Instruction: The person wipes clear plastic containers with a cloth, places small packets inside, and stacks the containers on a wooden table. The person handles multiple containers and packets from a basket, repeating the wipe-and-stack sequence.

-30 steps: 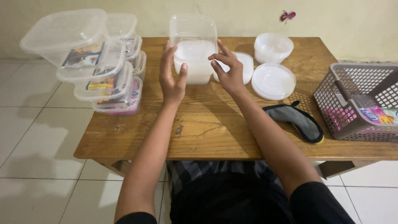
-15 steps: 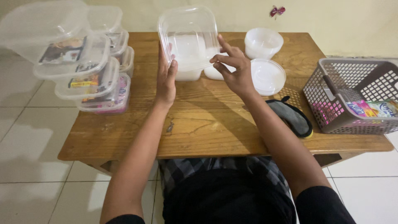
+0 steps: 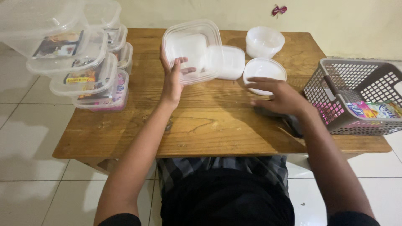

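Holding a tub (image 3: 191,50) clamped in the left hand (image 3: 172,81); the right hand (image 3: 279,97), spread and holding nothing, is reaching toward the round lid (image 3: 264,71) at one o'clock; next it needs a grip.

Rectangular wooden table (image 3: 209,125) on a white tiled floor (image 3: 25,125). Far left: two stacks of clear lidded plastic boxes (image 3: 88,79) with coloured contents. Far centre: white square plastic lid (image 3: 228,62). Right of it: round white plastic lid (image 3: 264,69); beyond that, round white plastic tub (image 3: 264,42). Right edge: grey perforated plastic basket (image 3: 356,96).
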